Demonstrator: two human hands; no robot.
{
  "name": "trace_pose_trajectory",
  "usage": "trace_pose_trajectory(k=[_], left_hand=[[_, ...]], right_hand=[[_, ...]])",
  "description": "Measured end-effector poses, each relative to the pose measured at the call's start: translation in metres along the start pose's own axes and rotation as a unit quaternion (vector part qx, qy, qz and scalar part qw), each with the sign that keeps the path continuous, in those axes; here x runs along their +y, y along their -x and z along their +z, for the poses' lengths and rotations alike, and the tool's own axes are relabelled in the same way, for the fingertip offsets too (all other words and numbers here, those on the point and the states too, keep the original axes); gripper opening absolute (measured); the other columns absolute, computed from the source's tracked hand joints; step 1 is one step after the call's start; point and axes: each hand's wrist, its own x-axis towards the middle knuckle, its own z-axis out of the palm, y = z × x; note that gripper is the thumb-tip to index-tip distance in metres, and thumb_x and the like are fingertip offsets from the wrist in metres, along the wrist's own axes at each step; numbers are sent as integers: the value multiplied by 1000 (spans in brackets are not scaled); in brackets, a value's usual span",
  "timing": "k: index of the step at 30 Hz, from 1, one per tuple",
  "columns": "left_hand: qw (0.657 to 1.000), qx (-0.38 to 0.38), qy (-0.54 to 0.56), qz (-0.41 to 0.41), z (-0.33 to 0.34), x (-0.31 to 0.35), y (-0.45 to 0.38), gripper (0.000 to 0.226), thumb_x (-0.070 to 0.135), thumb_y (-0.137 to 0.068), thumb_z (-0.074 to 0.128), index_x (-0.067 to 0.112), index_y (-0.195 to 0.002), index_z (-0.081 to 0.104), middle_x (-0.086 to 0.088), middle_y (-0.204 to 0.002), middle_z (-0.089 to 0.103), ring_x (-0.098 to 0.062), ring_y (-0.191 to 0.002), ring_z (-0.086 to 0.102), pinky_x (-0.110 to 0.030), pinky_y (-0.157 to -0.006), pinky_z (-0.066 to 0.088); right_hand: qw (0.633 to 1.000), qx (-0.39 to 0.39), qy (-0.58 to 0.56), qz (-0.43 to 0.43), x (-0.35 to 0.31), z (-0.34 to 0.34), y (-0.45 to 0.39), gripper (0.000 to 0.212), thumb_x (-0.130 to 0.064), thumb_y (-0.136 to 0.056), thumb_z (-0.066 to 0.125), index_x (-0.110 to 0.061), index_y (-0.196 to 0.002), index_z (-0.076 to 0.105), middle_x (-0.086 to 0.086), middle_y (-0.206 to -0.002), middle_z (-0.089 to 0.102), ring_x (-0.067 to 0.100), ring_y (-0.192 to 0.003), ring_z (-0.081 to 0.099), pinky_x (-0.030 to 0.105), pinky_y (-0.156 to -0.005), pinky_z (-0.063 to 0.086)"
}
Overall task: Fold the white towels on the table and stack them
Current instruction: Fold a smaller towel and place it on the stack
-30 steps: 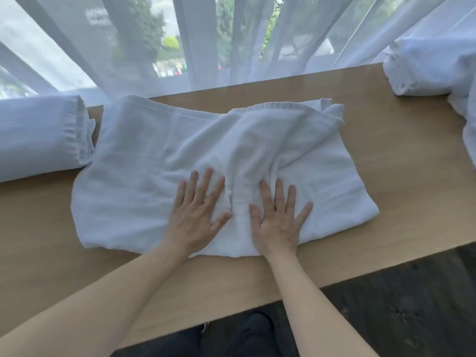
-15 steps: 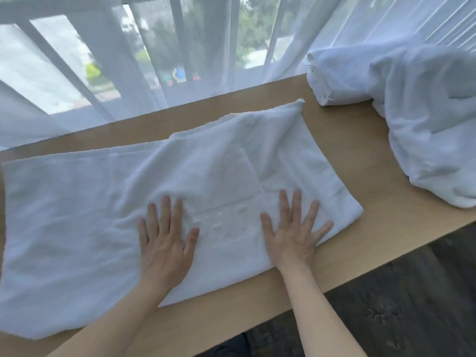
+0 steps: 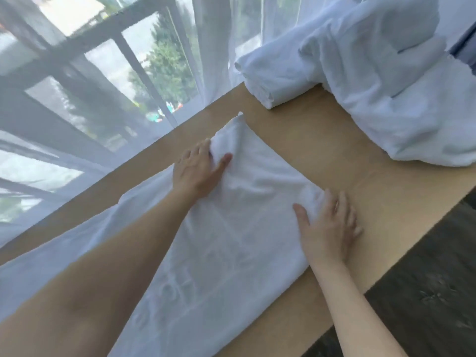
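A white towel [image 3: 231,240] lies folded lengthwise across the wooden table [image 3: 360,176]. My left hand [image 3: 198,168] is at the towel's far right corner, fingers tucked under the cloth and thumb on top, pinching it. My right hand [image 3: 329,222] is at the near right corner, thumb on the cloth and fingers curled around the bunched edge. A rolled or folded white towel [image 3: 273,73] and a loose heap of white towels [image 3: 391,94] lie at the far right of the table.
A sheer white curtain [image 3: 103,99] hangs along the table's far edge in front of a window. The table's near edge runs diagonally at the right, with dark floor [image 3: 425,292] beyond it.
Both hands have slid from pressing flat on the towel's middle to its right end and now grasp the two corners. The view has swung right, bringing the towel heap closer.
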Motion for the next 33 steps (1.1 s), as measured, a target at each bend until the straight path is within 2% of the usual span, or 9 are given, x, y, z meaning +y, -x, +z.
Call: trace_pose_trajectory(k=[4,9,14,16,19,22,25,28,33], left_hand=[[999,-17,26,-38,-9,23,-30,93,95,-70,28,20,-118,55,-1,-112,62,-31,-112,58,-41,-87,40],[963,-172,200,-56,-34,36,-44,82,93,-48,65,25,-94,73,7,-88,75,-19,-85,73,-34,-73,57],[887,-301,350,18,-53,45,-57,91,73,-43,90,14,-111,74,-9,-107,77,-30,-98,74,-49,-86,60],[827,-334,449,54,-55,41,-62,87,62,-49,94,13,-118,72,-15,-119,72,-35,-109,70,-48,-87,58],[765,-336,538,111,-53,41,-70,63,48,-71,89,22,-125,69,-12,-125,70,-32,-113,68,-41,-85,59],[843,-214,484,91,-39,59,-77,46,37,-83,82,24,-124,65,-1,-118,72,-14,-102,71,-27,-74,58],[969,10,243,44,-15,66,-75,49,48,-93,66,25,-135,55,3,-135,60,-15,-122,57,-36,-98,48],[987,41,96,118,6,64,-49,58,60,-95,52,26,-142,49,1,-145,52,-25,-137,43,-45,-114,32],[987,24,-14,159,29,54,-25,66,58,-103,32,21,-158,27,1,-164,30,-19,-152,22,-37,-121,18]], right_hand=[[980,38,-188,42,-1,-4,-7,55,-32,-88,76,-10,-134,55,10,-151,32,29,-129,40,28,-101,32],[958,34,-259,115,4,-17,-14,51,-46,-90,69,-16,-129,57,-4,-130,36,12,-96,53,18,-74,39],[916,6,-346,204,17,-32,-6,60,-50,-80,77,-27,-130,52,-12,-126,36,3,-94,54,21,-73,45],[871,-69,-429,232,24,-44,1,66,-56,-72,83,-39,-127,51,-16,-125,52,9,-101,60,31,-80,54],[828,-127,-510,198,41,-62,-1,53,-61,-60,86,-42,-106,68,-12,-103,74,14,-88,73,31,-65,60],[909,67,-370,178,54,-68,-16,40,-55,-74,81,-44,-105,59,-18,-104,61,7,-92,62,30,-65,49],[938,121,-274,173,58,-55,-24,44,-43,-86,73,-35,-124,51,-14,-111,54,11,-99,55,33,-75,46],[964,90,-189,164,62,-43,-26,58,-51,-90,66,-21,-134,46,-1,-127,52,18,-108,49,36,-79,41],[983,74,-104,129,69,-42,-40,34,-47,-98,55,-16,-110,55,0,-103,53,20,-87,45,35,-72,34]])
